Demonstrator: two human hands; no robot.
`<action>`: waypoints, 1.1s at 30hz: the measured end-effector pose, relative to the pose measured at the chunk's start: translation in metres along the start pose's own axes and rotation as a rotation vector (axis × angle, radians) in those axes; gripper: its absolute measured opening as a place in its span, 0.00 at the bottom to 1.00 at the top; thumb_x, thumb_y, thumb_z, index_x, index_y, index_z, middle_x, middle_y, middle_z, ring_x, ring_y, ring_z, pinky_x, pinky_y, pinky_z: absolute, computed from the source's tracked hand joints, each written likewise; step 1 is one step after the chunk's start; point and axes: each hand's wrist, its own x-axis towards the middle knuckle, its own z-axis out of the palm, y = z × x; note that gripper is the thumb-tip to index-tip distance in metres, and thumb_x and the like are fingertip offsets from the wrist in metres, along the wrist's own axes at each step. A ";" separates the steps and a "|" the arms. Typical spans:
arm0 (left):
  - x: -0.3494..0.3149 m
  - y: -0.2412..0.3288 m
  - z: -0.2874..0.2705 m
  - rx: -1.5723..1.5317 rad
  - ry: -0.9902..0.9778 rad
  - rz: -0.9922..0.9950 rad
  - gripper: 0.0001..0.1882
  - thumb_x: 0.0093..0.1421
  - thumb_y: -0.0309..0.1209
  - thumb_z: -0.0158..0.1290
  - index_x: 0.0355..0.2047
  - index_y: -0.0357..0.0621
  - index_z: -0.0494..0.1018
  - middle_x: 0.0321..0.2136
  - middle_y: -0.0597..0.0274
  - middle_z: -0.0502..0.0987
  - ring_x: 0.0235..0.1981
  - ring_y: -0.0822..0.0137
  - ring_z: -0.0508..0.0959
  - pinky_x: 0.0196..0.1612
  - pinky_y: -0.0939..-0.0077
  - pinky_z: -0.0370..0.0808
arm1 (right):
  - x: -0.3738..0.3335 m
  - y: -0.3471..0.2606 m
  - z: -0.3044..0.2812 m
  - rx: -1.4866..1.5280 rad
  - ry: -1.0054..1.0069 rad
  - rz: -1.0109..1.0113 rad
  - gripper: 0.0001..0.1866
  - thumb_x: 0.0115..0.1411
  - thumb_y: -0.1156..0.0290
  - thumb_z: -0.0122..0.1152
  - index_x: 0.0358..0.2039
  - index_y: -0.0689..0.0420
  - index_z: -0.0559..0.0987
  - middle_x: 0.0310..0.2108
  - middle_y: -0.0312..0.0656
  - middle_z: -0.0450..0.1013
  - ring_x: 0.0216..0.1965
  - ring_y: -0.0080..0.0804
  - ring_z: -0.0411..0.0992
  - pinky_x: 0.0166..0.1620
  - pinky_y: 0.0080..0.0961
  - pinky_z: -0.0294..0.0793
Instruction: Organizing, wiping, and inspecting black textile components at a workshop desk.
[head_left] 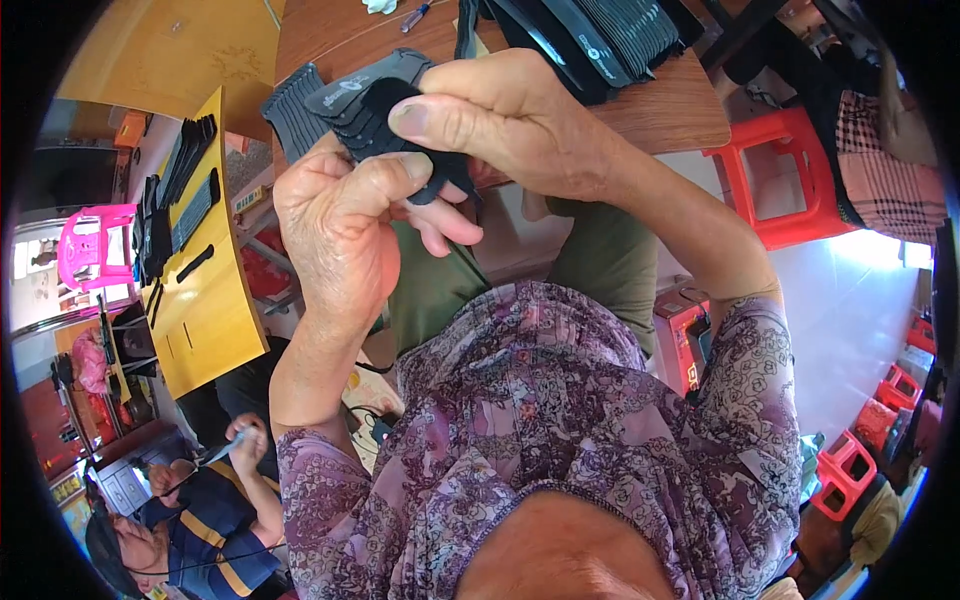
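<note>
My left hand (pixel 345 205) and my right hand (pixel 505 120) are close together above the near edge of the brown wooden table. Both are closed on a small black fabric strap (pixel 385 108), pinched between thumbs and fingers. Its lower end hangs by my left fingertips, partly hidden by them. Just behind the hands, a fanned row of dark grey fabric straps (pixel 292 112) with a pale print lies on the table. Whether the held strap is joined to the grey ones cannot be made out.
A thick stack of dark straps (pixel 610 45) lies at the far right of the table (pixel 665 125), with a small screwdriver (pixel 414 17) behind. More black straps (pixel 195 215) lie on a yellow table (pixel 205 330) at left. A red stool (pixel 785 180) stands right. A co-worker (pixel 215 530) sits at lower left.
</note>
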 end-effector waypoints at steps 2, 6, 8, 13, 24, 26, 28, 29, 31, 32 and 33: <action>0.002 0.004 -0.001 -0.005 -0.038 -0.008 0.08 0.49 0.20 0.47 0.28 0.23 0.66 0.19 0.41 0.74 0.13 0.52 0.76 0.12 0.73 0.71 | 0.000 -0.002 -0.005 0.088 0.010 0.041 0.18 0.57 0.63 0.52 0.19 0.64 0.72 0.12 0.37 0.63 0.17 0.20 0.64 0.20 0.22 0.61; -0.003 0.001 -0.006 -0.057 -0.074 0.047 0.10 0.48 0.19 0.47 0.30 0.21 0.65 0.20 0.40 0.74 0.13 0.52 0.75 0.12 0.72 0.72 | -0.003 -0.012 0.001 0.346 0.017 0.161 0.18 0.57 0.63 0.53 0.16 0.61 0.72 0.13 0.31 0.64 0.16 0.15 0.63 0.18 0.15 0.60; -0.006 -0.003 -0.005 -0.148 -0.030 0.074 0.12 0.47 0.18 0.46 0.32 0.20 0.65 0.21 0.38 0.74 0.13 0.51 0.75 0.12 0.69 0.73 | -0.007 -0.013 0.001 0.321 0.015 0.142 0.17 0.57 0.64 0.54 0.16 0.60 0.72 0.13 0.31 0.64 0.16 0.14 0.63 0.18 0.14 0.60; -0.011 -0.016 -0.010 -0.233 -0.044 0.072 0.14 0.46 0.17 0.48 0.33 0.19 0.63 0.22 0.38 0.74 0.14 0.49 0.75 0.14 0.66 0.75 | -0.013 -0.008 0.009 0.378 0.068 0.130 0.16 0.55 0.66 0.57 0.14 0.60 0.71 0.11 0.29 0.62 0.14 0.14 0.62 0.16 0.14 0.59; -0.017 -0.008 -0.045 -0.196 -0.132 -0.046 0.31 0.47 0.40 0.59 0.46 0.32 0.65 0.41 0.54 0.72 0.41 0.63 0.73 0.48 0.69 0.68 | -0.004 -0.019 0.028 -0.140 0.027 -0.035 0.15 0.50 0.71 0.54 0.11 0.63 0.67 0.11 0.48 0.66 0.14 0.38 0.69 0.18 0.33 0.65; -0.022 -0.008 -0.046 -0.097 -0.093 -0.065 0.32 0.44 0.38 0.62 0.45 0.31 0.65 0.41 0.55 0.73 0.40 0.64 0.74 0.47 0.69 0.68 | -0.010 -0.008 0.038 -0.265 0.055 -0.325 0.14 0.49 0.70 0.55 0.11 0.62 0.67 0.10 0.48 0.65 0.15 0.43 0.68 0.20 0.35 0.66; -0.025 -0.003 -0.046 0.002 -0.054 -0.085 0.34 0.41 0.37 0.65 0.45 0.31 0.66 0.40 0.55 0.73 0.39 0.65 0.74 0.46 0.70 0.69 | -0.017 -0.005 0.044 -0.290 0.055 -0.355 0.13 0.46 0.71 0.56 0.11 0.61 0.66 0.11 0.47 0.64 0.16 0.47 0.68 0.21 0.37 0.66; -0.026 0.001 -0.047 0.029 -0.107 -0.108 0.27 0.43 0.30 0.63 0.41 0.28 0.67 0.34 0.52 0.74 0.31 0.62 0.76 0.36 0.70 0.73 | -0.019 -0.003 0.046 -0.292 0.024 -0.357 0.12 0.45 0.71 0.57 0.11 0.61 0.66 0.11 0.48 0.64 0.16 0.47 0.68 0.21 0.38 0.66; -0.027 0.010 -0.043 -0.001 -0.199 -0.130 0.16 0.46 0.20 0.58 0.34 0.23 0.69 0.27 0.47 0.76 0.23 0.58 0.78 0.20 0.67 0.78 | -0.022 -0.003 0.048 -0.319 -0.049 -0.396 0.12 0.42 0.71 0.58 0.11 0.61 0.66 0.12 0.47 0.64 0.18 0.47 0.67 0.22 0.38 0.65; -0.028 0.010 -0.045 0.000 -0.198 -0.136 0.16 0.46 0.20 0.58 0.34 0.23 0.69 0.27 0.47 0.76 0.23 0.58 0.78 0.20 0.67 0.78 | -0.023 -0.001 0.050 -0.315 -0.047 -0.392 0.12 0.42 0.71 0.58 0.11 0.61 0.66 0.12 0.47 0.64 0.18 0.47 0.67 0.22 0.38 0.65; -0.031 0.010 -0.049 0.024 -0.209 -0.160 0.16 0.46 0.21 0.58 0.35 0.23 0.69 0.27 0.47 0.76 0.23 0.57 0.78 0.19 0.65 0.78 | -0.023 0.001 0.053 -0.284 -0.052 -0.408 0.12 0.42 0.71 0.58 0.11 0.61 0.66 0.12 0.47 0.63 0.17 0.47 0.67 0.21 0.38 0.64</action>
